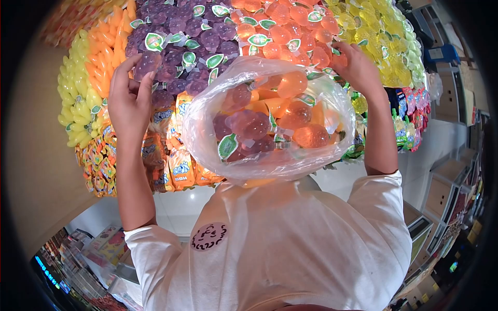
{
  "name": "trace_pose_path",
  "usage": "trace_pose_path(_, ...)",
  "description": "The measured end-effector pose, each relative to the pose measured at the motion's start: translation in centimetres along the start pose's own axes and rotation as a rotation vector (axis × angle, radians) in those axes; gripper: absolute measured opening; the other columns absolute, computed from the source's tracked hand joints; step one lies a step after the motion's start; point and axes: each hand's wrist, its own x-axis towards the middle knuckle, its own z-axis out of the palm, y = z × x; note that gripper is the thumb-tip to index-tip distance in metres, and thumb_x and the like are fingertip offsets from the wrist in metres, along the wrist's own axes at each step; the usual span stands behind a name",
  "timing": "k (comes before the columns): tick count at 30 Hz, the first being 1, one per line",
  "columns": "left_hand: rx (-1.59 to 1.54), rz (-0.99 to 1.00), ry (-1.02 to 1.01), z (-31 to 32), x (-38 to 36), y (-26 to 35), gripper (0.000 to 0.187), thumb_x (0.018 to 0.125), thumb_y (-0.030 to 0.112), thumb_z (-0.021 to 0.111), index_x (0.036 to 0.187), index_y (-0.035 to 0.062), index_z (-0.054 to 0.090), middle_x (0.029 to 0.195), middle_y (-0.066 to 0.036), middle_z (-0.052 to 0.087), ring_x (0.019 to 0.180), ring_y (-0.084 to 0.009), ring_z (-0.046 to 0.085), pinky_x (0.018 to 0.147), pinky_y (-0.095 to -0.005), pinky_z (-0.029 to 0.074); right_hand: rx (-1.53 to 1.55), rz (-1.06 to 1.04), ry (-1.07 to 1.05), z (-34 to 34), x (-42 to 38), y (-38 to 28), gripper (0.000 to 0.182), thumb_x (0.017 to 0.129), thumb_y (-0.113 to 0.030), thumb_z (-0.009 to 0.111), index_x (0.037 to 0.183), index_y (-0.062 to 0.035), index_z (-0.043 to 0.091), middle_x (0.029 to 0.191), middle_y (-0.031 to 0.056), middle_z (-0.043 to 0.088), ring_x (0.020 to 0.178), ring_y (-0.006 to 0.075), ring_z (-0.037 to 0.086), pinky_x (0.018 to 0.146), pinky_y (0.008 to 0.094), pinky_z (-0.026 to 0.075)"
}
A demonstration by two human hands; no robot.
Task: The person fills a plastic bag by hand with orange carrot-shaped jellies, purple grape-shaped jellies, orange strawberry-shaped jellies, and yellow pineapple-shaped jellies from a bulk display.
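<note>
Head view: left fingers (146,87) pinch a purple candy (148,62); right fingers (347,48) curl at an orange candy (338,61), grip unclear. Bag (198,124): open, between both, toward the body. Apparent step: picking; lifting calls for firm pinches.

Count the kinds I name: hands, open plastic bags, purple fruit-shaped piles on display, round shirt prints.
Hands: 2 (left hand, right hand)
Open plastic bag: 1
Purple pile: 1
Round shirt print: 1
Total: 5
</note>
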Motion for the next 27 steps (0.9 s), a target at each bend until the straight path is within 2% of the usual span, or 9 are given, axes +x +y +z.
trace_pose_path(5, -0.267, -0.043, -0.033, -2.1, -1.7, 3.0, 0.040, 0.096, 0.002, 0.068, 0.135, 0.0052, 0.061, 0.079, 0.004, 0.052, 0.071, -0.0028, 0.047, 0.065, -0.0198, 0.040, 0.062, -0.032, 0.254, -3.9, -1.9, -0.1, 0.050, 0.088, -0.032, 0.072, 0.134, -0.0190, 0.060, 0.118, 0.0147, 0.067, 0.102, 0.0361, 0.068, 0.086, 0.0485, 0.055)
trace_pose_path(7, -0.340, -0.022, -0.070, -3.4, -2.6, 5.4, 0.042, 0.093, 0.001, 0.070, 0.134, 0.0017, 0.060, 0.095, -0.003, 0.065, 0.083, -0.0067, 0.056, 0.070, -0.0209, 0.044, 0.091, -0.065, 0.301, -6.6, -3.3, -1.7, 0.053, 0.086, -0.029, 0.075, 0.135, -0.0138, 0.061, 0.114, 0.0127, 0.068, 0.091, 0.0279, 0.070, 0.080, 0.0422, 0.055)
trace_pose_path(9, -0.346, 0.361, -0.079, -4.4, -3.5, 7.9, 0.039, 0.085, 0.001, 0.076, 0.122, 0.0012, 0.067, 0.107, -0.013, 0.070, 0.086, -0.0136, 0.065, 0.065, -0.0232, 0.049, 0.549, -0.025, 0.204, -8.7, -5.4, -3.5, 0.056, 0.082, -0.024, 0.079, 0.132, -0.0055, 0.062, 0.105, 0.0063, 0.065, 0.077, 0.0148, 0.062, 0.071, 0.0314, 0.050)
trace_pose_path(10, -0.329, 0.385, -0.155, -5.1, -4.1, 9.3, 0.040, 0.082, 0.002, 0.078, 0.120, 0.0008, 0.068, 0.113, -0.015, 0.069, 0.089, -0.0165, 0.066, 0.066, -0.0255, 0.051, 0.549, -0.026, 0.203, -9.2, -6.5, -4.4, 0.056, 0.082, -0.024, 0.079, 0.132, -0.0055, 0.062, 0.105, 0.0063, 0.065, 0.077, 0.0148, 0.062, 0.071, 0.0314, 0.050)
trace_pose_path(11, -0.310, 0.410, -0.231, -5.3, -4.6, 10.4, 0.041, 0.079, 0.003, 0.080, 0.118, 0.0004, 0.069, 0.120, -0.016, 0.067, 0.092, -0.0193, 0.067, 0.066, -0.0277, 0.052, 0.753, -0.203, 0.155, -9.6, -7.5, -5.3, 0.057, 0.080, -0.022, 0.081, 0.130, -0.0026, 0.062, 0.100, 0.0033, 0.062, 0.074, 0.0113, 0.056, 0.068, 0.0278, 0.046)
trace_pose_path(15, -0.226, 0.445, -0.412, -3.2, -5.5, 12.3, 0.047, 0.075, 0.007, 0.083, 0.119, 0.0000, 0.068, 0.114, -0.015, 0.068, 0.094, -0.0295, 0.068, 0.076, -0.0395, 0.055, 0.853, -0.509, 0.004, -10.0, -8.8, -8.7, 0.056, 0.077, -0.022, 0.084, 0.124, -0.0005, 0.062, 0.092, 0.0035, 0.062, 0.073, 0.0143, 0.056, 0.064, 0.0278, 0.044)
trace_pose_path(17, -0.208, 0.441, -0.458, -1.9, -5.5, 11.9, 0.048, 0.073, 0.005, 0.083, 0.118, -0.0003, 0.067, 0.112, -0.015, 0.067, 0.094, -0.0315, 0.066, 0.080, -0.0404, 0.054, 0.534, -0.544, -0.142, -9.1, -9.0, -9.8, 0.062, 0.080, -0.018, 0.083, 0.132, 0.0020, 0.057, 0.129, 0.0127, 0.067, 0.107, 0.0247, 0.068, 0.085, 0.0359, 0.054)
trace_pose_path(21, -0.145, 0.520, -0.333, -1.4, -5.2, 11.6, 0.048, 0.075, 0.001, 0.082, 0.121, -0.0003, 0.067, 0.113, -0.017, 0.069, 0.093, -0.0325, 0.068, 0.082, -0.0391, 0.054, 0.712, -0.567, 0.038, -7.3, -9.1, -9.7, 0.061, 0.078, -0.014, 0.084, 0.132, -0.0021, 0.060, 0.125, 0.0101, 0.068, 0.085, 0.0207, 0.065, 0.069, 0.0288, 0.052)
trace_pose_path(27, -0.127, 0.491, -0.294, -0.3, -4.4, 11.4, 0.045, 0.078, 0.002, 0.081, 0.120, 0.0022, 0.067, 0.110, -0.016, 0.070, 0.092, -0.0325, 0.068, 0.079, -0.0380, 0.054, 0.694, -0.540, 0.011, -7.8, -9.2, -9.6, 0.050, 0.074, -0.004, 0.079, 0.121, -0.0021, 0.064, 0.119, 0.0061, 0.068, 0.079, 0.0171, 0.059, 0.064, 0.0280, 0.046)
